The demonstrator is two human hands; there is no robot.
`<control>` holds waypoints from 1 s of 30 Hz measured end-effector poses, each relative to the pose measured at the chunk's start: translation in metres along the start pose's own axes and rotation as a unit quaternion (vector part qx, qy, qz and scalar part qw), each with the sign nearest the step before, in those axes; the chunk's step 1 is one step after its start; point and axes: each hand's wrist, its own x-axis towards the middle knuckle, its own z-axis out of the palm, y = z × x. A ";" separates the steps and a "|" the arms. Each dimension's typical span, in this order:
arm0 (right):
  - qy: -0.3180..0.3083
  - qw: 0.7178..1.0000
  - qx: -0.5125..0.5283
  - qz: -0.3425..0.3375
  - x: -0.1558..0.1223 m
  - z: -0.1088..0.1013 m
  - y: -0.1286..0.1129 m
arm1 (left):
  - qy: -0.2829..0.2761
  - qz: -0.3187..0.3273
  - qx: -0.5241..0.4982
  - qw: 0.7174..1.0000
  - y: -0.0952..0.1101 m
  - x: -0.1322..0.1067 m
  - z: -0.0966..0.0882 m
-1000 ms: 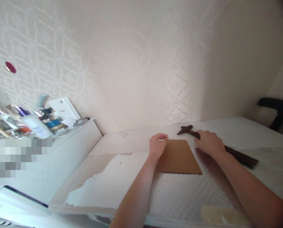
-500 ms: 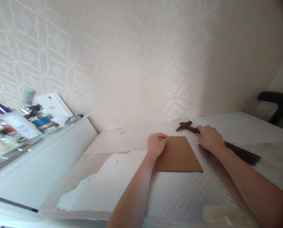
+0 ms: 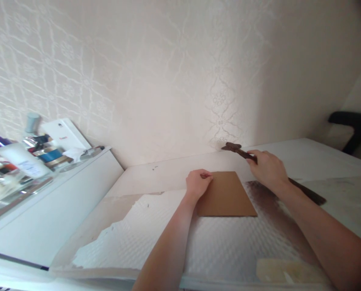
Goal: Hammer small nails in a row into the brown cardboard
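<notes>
A brown rectangular board (image 3: 229, 198), like cardboard, lies flat on the covered white surface. At its far left corner is my left hand (image 3: 197, 182), fingers pinched together; whatever is between the fingertips is too small to make out. My right hand (image 3: 268, 169) is wrapped round the handle of an old dark hammer (image 3: 307, 191). The hammer is raised a little over the surface to the right of the board, its rusty head pointing left and away from me, apart from my left hand.
Tiny dark bits (image 3: 155, 167) lie on the white tabletop (image 3: 174, 171) near the wall. A torn quilted white sheet (image 3: 128, 238) covers part of it. On the left, a white cabinet (image 3: 62, 206) bears bottles and a tube (image 3: 25, 161). A black armrest (image 3: 351, 119) stands far right.
My right hand has lifted the hammer off the surface, with its head rising up and slightly left. My left hand stays pinched at the board's corner. The view has shifted slightly.
</notes>
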 end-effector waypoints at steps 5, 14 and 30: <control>-0.004 0.999 0.037 0.014 0.000 -0.002 -0.003 | -0.012 -0.002 0.017 1.000 -0.003 0.001 0.000; -0.033 0.996 0.071 0.032 0.000 -0.010 -0.005 | -0.024 -0.011 0.015 1.000 0.002 0.000 -0.006; -0.196 0.921 0.328 -0.078 -0.005 -0.015 -0.017 | -0.005 -0.016 -0.081 0.997 -0.008 0.005 -0.002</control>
